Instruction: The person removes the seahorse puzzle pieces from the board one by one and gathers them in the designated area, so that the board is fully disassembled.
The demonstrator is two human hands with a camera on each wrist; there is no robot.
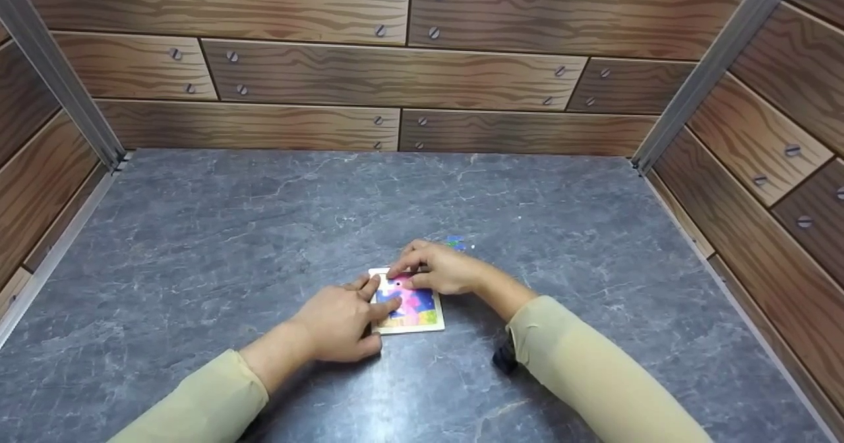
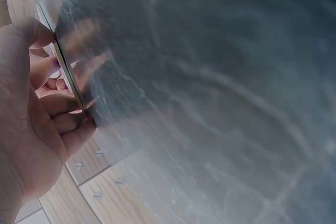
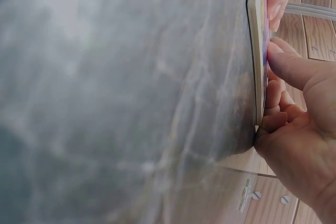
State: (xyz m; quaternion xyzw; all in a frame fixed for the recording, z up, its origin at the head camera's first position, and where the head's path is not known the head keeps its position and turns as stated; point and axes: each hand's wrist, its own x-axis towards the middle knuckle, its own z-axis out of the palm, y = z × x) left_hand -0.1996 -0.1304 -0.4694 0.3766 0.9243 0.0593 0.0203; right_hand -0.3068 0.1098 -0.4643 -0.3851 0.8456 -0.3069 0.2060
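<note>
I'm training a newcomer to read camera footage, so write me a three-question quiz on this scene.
1. True or false: only one hand touches the puzzle.
2. What lies on the table just beyond the right hand? A) a red cup; B) small blue and green bits; C) scissors.
3. Fill in: the back wall is patterned like planks of ____.

Key:
1. False; the left hand touches it as well as the right.
2. B
3. wood
</note>
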